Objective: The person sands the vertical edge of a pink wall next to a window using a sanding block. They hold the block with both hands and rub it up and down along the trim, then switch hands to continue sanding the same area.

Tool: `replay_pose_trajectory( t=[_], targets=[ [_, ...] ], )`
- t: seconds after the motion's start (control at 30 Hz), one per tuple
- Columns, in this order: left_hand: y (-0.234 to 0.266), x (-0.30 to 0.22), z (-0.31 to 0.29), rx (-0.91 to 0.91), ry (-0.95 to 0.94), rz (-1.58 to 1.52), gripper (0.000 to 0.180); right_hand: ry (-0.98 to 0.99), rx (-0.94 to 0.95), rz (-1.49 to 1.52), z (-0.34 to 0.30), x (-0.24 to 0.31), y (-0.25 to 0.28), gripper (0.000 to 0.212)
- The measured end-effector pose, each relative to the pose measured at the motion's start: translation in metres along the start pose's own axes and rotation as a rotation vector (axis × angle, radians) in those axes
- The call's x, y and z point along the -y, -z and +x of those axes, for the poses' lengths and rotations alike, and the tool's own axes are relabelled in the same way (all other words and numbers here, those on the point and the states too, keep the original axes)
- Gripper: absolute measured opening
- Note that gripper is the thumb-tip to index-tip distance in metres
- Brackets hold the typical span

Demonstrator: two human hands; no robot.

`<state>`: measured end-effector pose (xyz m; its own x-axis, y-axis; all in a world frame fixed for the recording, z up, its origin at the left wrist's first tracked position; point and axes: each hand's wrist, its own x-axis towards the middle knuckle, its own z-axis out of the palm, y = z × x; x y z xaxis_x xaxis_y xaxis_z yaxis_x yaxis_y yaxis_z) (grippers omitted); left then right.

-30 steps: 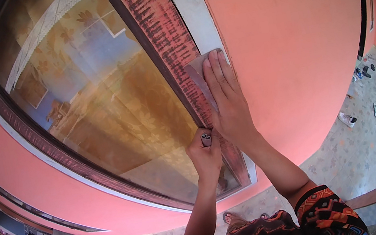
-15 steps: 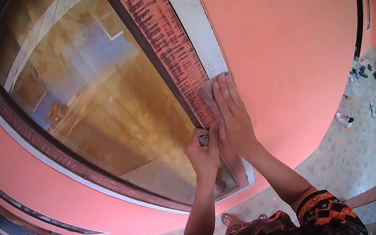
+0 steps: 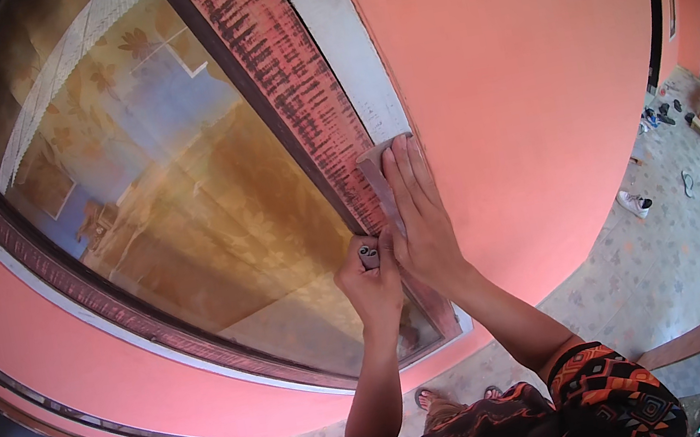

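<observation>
One thin grey-brown sheet (image 3: 373, 174) sits lower on the streaked pink-and-black wooden window frame (image 3: 270, 55) than a second ago, covering a lower stretch. Our right hand (image 3: 423, 229) backs it, fingers together; our left hand (image 3: 368, 285) clamps a grey roll (image 3: 369, 257).
</observation>
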<state>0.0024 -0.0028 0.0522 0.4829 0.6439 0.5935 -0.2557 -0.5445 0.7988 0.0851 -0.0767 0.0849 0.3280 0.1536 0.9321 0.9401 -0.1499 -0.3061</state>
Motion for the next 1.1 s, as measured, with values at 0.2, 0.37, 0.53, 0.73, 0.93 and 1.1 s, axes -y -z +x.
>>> replay_pose_trajectory(
  t=[0.2, 0.37, 0.53, 0.73, 0.93, 1.1],
  targets=[
    [0.002, 0.003, 0.0, -0.012, -0.044, 0.05, 0.025, -0.034, 0.07, 0.097, 0.021, 0.003, 0.009, 0.072],
    [-0.001, -0.002, 0.0, 0.032, -0.007, 0.017, 0.024, 0.011, 0.047, 0.079, 0.001, -0.01, 0.016, 0.072],
    [0.0, 0.008, 0.002, -0.012, -0.061, 0.072, 0.026, -0.047, 0.076, 0.111, 0.033, 0.01, 0.023, 0.067],
    [-0.003, -0.001, 0.001, -0.011, -0.059, 0.033, 0.028, 0.037, 0.071, 0.026, 0.01, -0.007, 0.024, 0.074],
    [0.001, 0.008, 0.001, 0.012, -0.025, 0.023, 0.029, 0.064, 0.067, 0.038, 0.044, 0.001, 0.02, 0.071],
    [-0.001, 0.0, 0.003, 0.018, -0.062, 0.054, 0.03, -0.003, 0.109, -0.031, 0.001, -0.006, 0.02, 0.071]
  ],
)
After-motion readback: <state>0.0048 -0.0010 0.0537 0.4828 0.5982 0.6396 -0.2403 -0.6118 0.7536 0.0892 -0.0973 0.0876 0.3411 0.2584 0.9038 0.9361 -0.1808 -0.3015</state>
